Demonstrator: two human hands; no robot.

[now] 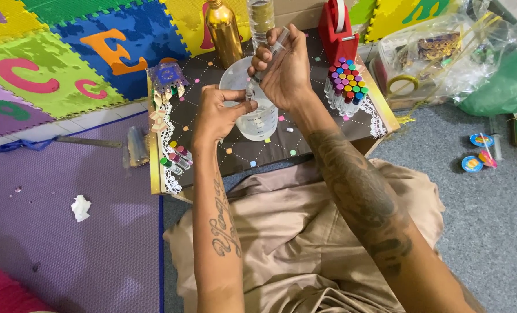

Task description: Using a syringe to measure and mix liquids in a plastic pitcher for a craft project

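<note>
The right hand is raised over the beaker, its grip clenched around a clear syringe that slants down toward the left hand. The left hand pinches a small clear vial between thumb and fingers, right at the syringe's lower tip, just above the beaker's rim.

The beaker, clear with liquid in its bottom, stands mid-bench on a dark dotted cloth. Behind the beaker stand a gold bottle and a clear bottle. Right of the beaker is a cluster of colour-capped vials, with a red tape dispenser behind them. Left of the beaker, near the bench's lace edge, lie a few more capped vials.
</note>
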